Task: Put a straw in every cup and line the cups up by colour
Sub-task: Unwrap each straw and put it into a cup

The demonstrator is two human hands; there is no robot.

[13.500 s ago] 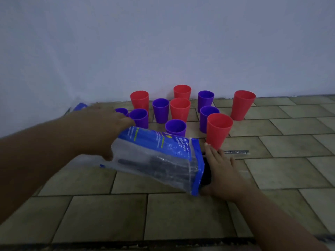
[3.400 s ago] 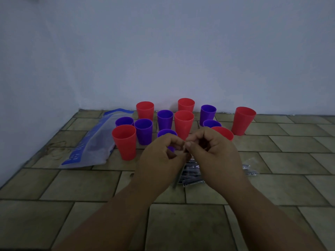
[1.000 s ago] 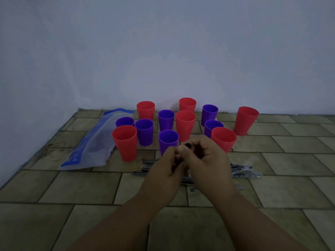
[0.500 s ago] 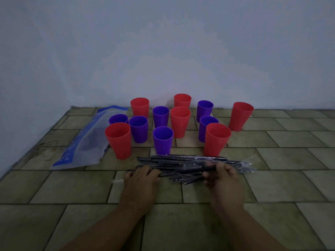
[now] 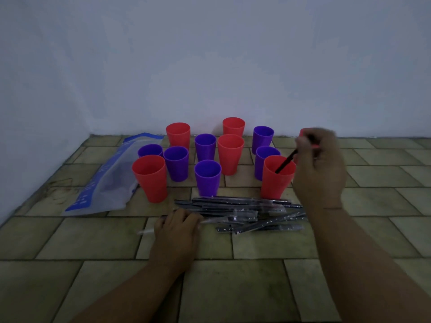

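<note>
a plain pale wall (image 5: 210, 54) is seen at the back. the floor (image 5: 233, 287) is laid with staggered olive tiles (image 5: 98, 238). everything is dimly lit.

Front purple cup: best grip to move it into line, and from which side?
Probably the upper wall just under the rim of the front purple cup, coming from above. It stands upright and tapers downward, and the wrapped straws crowd its base in front.

We see a clear plastic bag (image 5: 109, 180) with blue print; it lies flat on the left of the floor. The floor (image 5: 233, 287) has greenish-brown rectangular tiles with dark joints. Behind it stands a plain white wall (image 5: 210, 54).
</note>
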